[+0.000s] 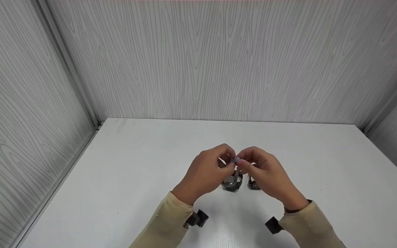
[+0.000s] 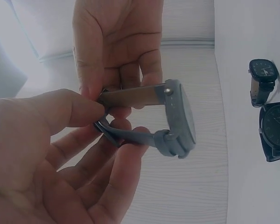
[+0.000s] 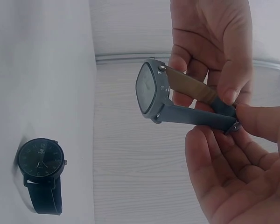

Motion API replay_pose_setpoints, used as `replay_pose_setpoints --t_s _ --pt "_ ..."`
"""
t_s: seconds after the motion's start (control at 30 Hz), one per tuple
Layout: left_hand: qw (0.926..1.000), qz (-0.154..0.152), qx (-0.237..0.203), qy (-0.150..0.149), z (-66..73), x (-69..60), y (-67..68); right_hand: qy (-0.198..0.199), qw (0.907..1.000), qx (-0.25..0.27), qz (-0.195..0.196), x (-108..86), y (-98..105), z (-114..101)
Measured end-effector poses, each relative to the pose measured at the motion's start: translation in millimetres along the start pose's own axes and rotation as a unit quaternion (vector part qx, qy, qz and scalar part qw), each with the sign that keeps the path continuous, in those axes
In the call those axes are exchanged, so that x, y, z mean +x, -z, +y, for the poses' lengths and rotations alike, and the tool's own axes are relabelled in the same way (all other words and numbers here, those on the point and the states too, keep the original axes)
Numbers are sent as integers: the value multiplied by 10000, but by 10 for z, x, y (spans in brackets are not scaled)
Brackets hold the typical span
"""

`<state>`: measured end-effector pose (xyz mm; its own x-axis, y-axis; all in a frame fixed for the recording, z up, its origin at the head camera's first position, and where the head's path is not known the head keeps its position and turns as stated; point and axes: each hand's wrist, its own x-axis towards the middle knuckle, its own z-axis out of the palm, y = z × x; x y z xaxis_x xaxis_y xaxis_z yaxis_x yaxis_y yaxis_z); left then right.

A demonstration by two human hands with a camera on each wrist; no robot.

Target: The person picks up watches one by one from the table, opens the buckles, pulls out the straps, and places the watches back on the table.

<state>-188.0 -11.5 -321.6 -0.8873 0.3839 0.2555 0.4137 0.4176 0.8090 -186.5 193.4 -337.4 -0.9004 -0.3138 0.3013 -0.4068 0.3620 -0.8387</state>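
Observation:
Both hands meet above the table around a blue-grey watch (image 2: 179,119) with a squarish case, its strap looped and tan inside. In the left wrist view the left hand (image 2: 79,154) pinches the strap ends between thumb and fingers. The right hand (image 3: 242,172) grips the strap at the buckle (image 3: 234,126), its thumb on the band. The watch face (image 3: 146,87) points away from the hands in the right wrist view. From the head view, the left hand (image 1: 206,169) and right hand (image 1: 269,172) touch at the fingertips, hiding most of the watch.
On the white table (image 1: 143,155) under the hands lie a round black watch (image 3: 41,158) and a smaller black squarish watch (image 2: 263,70), side by side. Wood-grain panels (image 1: 198,62) stand behind the table and at both sides.

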Motion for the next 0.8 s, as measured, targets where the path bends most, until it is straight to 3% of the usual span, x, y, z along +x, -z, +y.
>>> replay_pose_setpoints --t_s 0.53,0.7,0.8 --pt "9999 37 -142 15 -1 -14 -6 31 10000 22 -7 10 -8 -7" --pt "9998 187 85 -16 7 2 -34 80 9993 260 271 0 7 -2" --pt "9990 289 273 -222 10 10 -35 171 9979 470 415 0 10 -8"
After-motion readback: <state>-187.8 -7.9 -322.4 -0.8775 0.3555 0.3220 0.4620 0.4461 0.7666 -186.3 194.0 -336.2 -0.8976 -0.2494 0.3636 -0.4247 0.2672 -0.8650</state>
